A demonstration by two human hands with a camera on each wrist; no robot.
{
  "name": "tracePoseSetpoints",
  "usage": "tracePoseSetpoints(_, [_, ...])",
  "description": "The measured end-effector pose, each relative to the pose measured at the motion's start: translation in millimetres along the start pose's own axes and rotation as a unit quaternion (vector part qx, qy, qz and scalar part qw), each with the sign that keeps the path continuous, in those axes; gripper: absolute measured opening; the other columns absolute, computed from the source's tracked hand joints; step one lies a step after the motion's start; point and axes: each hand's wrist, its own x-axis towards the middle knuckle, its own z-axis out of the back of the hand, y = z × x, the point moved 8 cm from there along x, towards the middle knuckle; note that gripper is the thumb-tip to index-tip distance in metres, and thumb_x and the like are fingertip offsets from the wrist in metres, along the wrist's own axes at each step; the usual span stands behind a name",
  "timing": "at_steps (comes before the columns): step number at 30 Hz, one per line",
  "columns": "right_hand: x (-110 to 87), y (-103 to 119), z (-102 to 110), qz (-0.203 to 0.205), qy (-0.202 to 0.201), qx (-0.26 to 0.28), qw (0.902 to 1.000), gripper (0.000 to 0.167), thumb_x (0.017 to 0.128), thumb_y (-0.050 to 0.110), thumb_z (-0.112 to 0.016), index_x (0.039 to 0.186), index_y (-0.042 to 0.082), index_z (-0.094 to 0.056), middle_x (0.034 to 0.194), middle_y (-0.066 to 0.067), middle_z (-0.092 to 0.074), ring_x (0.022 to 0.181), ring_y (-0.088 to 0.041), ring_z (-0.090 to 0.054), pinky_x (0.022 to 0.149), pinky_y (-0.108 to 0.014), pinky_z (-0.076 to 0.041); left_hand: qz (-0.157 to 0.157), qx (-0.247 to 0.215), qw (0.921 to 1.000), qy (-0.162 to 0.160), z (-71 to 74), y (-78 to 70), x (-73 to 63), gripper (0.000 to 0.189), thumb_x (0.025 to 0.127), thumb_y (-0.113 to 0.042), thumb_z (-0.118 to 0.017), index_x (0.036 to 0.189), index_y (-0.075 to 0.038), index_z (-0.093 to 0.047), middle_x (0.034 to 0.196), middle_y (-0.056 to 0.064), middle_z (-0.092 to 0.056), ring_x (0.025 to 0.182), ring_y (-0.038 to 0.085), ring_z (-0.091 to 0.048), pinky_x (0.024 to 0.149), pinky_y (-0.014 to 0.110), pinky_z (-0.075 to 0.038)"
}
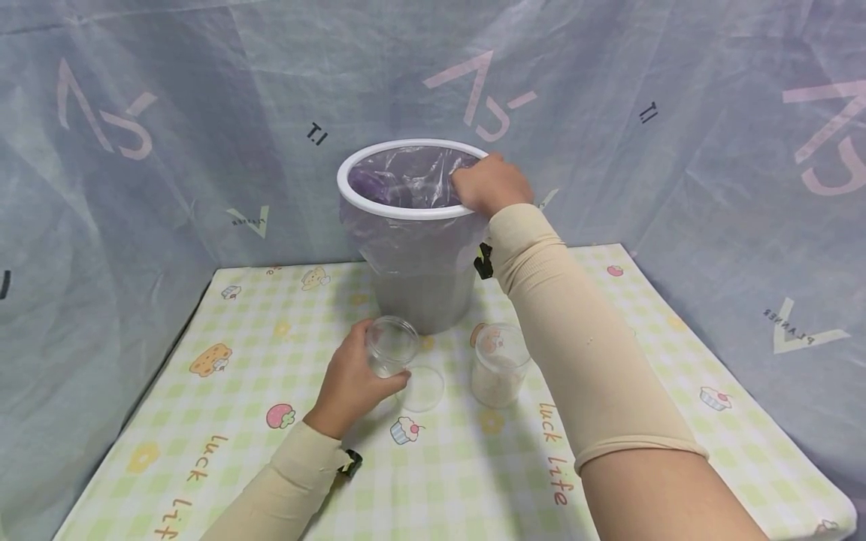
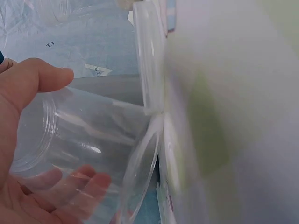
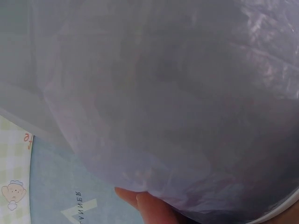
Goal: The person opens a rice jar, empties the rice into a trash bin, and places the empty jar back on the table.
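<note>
My left hand [image 1: 358, 376] grips a clear plastic jar [image 1: 392, 342], thumb on one side and fingers on the other. In the left wrist view, the threaded mouth of the jar [image 2: 93, 126] lies toward the palm and its base is near the tablecloth. Beside it lies a clear round lid [image 1: 421, 389], seen edge-on in the left wrist view. My right hand [image 1: 494, 184] grips the white rim of a grey trash bin [image 1: 422, 293] lined with a thin plastic bag [image 1: 413, 176]. Fingers [image 3: 152, 205] show against the bag's outside in the right wrist view.
A second clear jar [image 1: 499, 368] with pale contents low inside stands right of the lid, near my right forearm. A green-checked tablecloth [image 1: 271, 466] covers the table. Blue-grey printed fabric [image 1: 223, 90] hangs behind the bin and along both sides.
</note>
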Motion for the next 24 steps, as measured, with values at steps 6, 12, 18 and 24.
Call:
tracePoseSetpoints(6, [-0.9,1.3,0.4,0.004,-0.003,0.001,1.0000,0.088,0.095,0.054,-0.033,0.163,0.000,-0.016,0.161,-0.019,-0.039,0.144,-0.037,-0.044,0.115,-0.050,-0.040,-0.001,-0.004,1.0000,-0.004,2.1,0.0,-1.4,0.099,0.065,-0.038,-0.096,0.145,-0.011,-0.045,0.133,0.007,-0.058,0.119,0.029,-0.061,0.099,0.050,-0.051])
tracePoseSetpoints(12, [-2.4,2.7,0.7,0.010,-0.003,-0.001,0.9999,0.087,0.096,0.053,-0.032,0.162,0.000,-0.018,0.161,-0.019,-0.039,0.144,-0.038,-0.043,0.115,-0.050,-0.040,-0.001,-0.016,0.9999,-0.005,3.1,2.4,-1.0,0.101,0.063,-0.035,-0.098,0.144,-0.011,-0.043,0.132,0.009,-0.059,0.119,0.030,-0.061,0.100,0.049,-0.051])
tracePoseSetpoints(18, [-4.0,2.5,1.7,0.012,-0.003,0.005,0.9999,0.088,0.097,0.055,-0.032,0.163,-0.001,-0.015,0.162,-0.019,-0.037,0.145,-0.039,-0.043,0.115,-0.050,-0.040,0.016,-0.021,0.9996,-0.002,6.1,4.8,1.0,0.111,0.063,-0.034,-0.099,0.150,-0.010,-0.034,0.139,0.017,-0.056,0.127,0.037,-0.059,0.103,0.052,-0.050])
tracePoseSetpoints(24, [-4.1,1.8,1.8,0.012,-0.003,0.009,0.9999,0.089,0.096,0.055,-0.033,0.163,-0.001,-0.013,0.162,-0.019,-0.038,0.143,-0.039,-0.045,0.115,-0.050,-0.040,0.035,-0.041,0.9985,0.011,7.3,5.9,1.5,0.122,0.064,-0.032,-0.098,0.159,-0.013,-0.023,0.149,0.015,-0.053,0.137,0.036,-0.053,0.108,0.054,-0.047])
